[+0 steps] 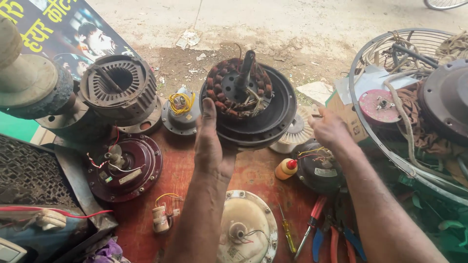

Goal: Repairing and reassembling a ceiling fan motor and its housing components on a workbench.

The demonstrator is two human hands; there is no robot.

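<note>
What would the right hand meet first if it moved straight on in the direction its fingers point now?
Probably the cardboard box just beyond the right hand, whose fingers point up and away toward it and the paper lying there. Depth is unclear, so it might pass just over the box edge.

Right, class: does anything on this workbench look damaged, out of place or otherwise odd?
The fan motor held up by the left hand is opened up: its copper windings are bare and look dark and uneven, with loose wires hanging at the shaft. The right hand hovers beside it, empty. Other motor parts lie scattered across the red table.
</note>
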